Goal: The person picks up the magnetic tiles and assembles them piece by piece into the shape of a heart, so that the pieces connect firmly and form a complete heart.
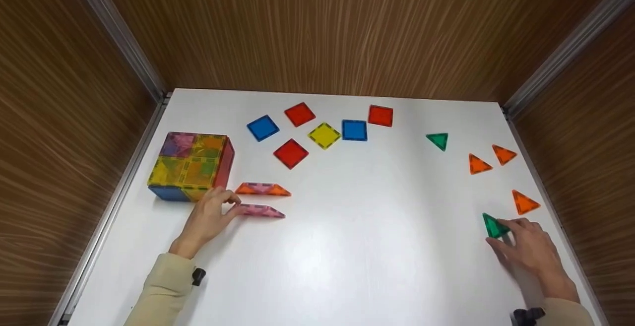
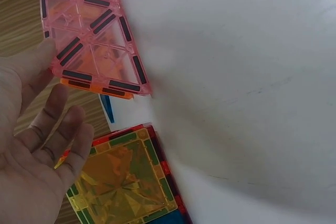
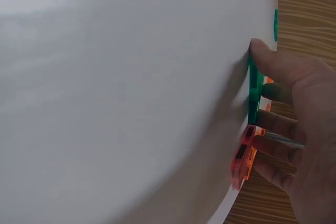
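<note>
Inspector: Right hand (image 1: 533, 249): condition of the grip?

Recorder: Thumb and fingers pinch a translucent green plastic triangular tile (image 1: 493, 227) at the near right of the worktop (image 1: 377, 271). The tile lies left of the palm, 1 edge facing left. Whether it is clear of the surface, I cannot tell.

Inspector: Left hand (image 1: 208, 219)?

Recorder: That grip pinches the left end of a translucent pink plastic strip of triangles (image 1: 262, 211). The strip's long axis runs left to right, its free end pointing away from the left hand.

Inspector: How do the 2 held pieces stand to each other?

Recorder: Well apart. The green tile lies right of the strip's free end and slightly nearer the wearer. The right hand is far from the strip.

Inspector: Farther out?

Recorder: Just beyond the pink strip, roughly parallel, is an orange-and-pink plastic strip (image 1: 263, 189). Left of it stands a multicoloured translucent plastic block (image 1: 186, 167). Beyond the right hand lie 3 orange plastic triangular tiles (image 1: 525, 202). Farthest are 6 red, blue and yellow plastic square tiles (image 1: 354, 130) and a 2nd green triangle (image 1: 439, 140).
</note>
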A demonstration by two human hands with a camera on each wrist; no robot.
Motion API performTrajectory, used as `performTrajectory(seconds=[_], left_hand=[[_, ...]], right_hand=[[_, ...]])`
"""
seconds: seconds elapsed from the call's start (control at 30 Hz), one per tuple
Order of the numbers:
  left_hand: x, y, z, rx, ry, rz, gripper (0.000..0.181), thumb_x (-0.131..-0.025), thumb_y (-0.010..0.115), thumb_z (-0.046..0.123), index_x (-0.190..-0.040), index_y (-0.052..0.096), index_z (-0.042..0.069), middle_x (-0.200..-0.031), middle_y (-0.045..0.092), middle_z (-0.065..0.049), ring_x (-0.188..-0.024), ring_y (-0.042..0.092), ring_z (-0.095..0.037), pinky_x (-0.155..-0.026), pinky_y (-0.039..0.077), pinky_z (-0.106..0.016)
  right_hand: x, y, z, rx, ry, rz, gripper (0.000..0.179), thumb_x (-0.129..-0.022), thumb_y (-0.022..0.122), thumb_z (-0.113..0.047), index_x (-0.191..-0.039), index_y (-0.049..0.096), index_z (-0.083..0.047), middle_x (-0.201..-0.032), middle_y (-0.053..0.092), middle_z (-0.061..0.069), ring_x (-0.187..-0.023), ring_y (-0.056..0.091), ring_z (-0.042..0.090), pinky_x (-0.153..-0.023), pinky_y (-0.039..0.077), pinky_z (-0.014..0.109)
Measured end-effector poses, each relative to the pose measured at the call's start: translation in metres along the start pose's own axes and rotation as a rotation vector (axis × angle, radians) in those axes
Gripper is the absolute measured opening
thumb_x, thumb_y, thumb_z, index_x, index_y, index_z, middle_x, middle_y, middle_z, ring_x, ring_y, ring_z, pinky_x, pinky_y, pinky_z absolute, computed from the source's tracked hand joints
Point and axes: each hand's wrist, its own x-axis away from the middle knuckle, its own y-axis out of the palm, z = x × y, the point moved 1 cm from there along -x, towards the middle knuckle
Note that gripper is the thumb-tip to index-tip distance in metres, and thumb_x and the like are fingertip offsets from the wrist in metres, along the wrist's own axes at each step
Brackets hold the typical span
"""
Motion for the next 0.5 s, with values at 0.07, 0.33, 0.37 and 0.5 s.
performTrajectory(seconds=[0.07,0.33,0.37,0.5], left_hand=[[0.000,0.000,0.000,0.003,-0.001,0.000,0.016,-0.092,0.082,0.021,-0.103,0.073,0.012,-0.106,0.069,-0.009,-0.103,0.061,-0.028,-0.093,0.053,-0.047],[-0.001,-0.001,0.001,0.002,0.017,0.011,0.016,-0.092,0.083,0.020,-0.102,0.073,0.011,-0.105,0.069,-0.010,-0.103,0.062,-0.030,-0.094,0.054,-0.048],[-0.001,-0.001,0.001,0.003,0.018,0.011,0.016,-0.092,0.083,0.020,-0.102,0.073,0.011,-0.105,0.069,-0.011,-0.103,0.062,-0.030,-0.094,0.054,-0.048],[0.000,-0.002,0.001,0.000,0.013,0.013,0.016,-0.092,0.083,0.021,-0.101,0.074,0.011,-0.105,0.069,-0.010,-0.104,0.062,-0.031,-0.095,0.054,-0.048]], right_hand=[[-0.003,-0.001,-0.003,-0.004,-0.002,-0.003,0.078,-0.091,0.077,-0.055,-0.136,0.062,0.007,-0.124,0.061,0.039,-0.104,0.057,0.051,-0.080,0.051,0.061],[-0.019,0.009,-0.043,-0.053,-0.044,0.049,0.076,-0.086,0.082,-0.056,-0.133,0.067,0.001,-0.125,0.063,0.031,-0.104,0.057,0.042,-0.082,0.056,0.060],[-0.022,0.010,-0.051,-0.056,-0.068,0.060,0.073,-0.086,0.083,-0.053,-0.132,0.068,0.001,-0.125,0.063,0.030,-0.104,0.057,0.042,-0.084,0.056,0.060],[-0.039,0.019,-0.089,-0.076,-0.169,0.111,0.062,-0.085,0.088,-0.039,-0.130,0.070,-0.001,-0.121,0.065,0.024,-0.103,0.060,0.037,-0.086,0.056,0.057]])
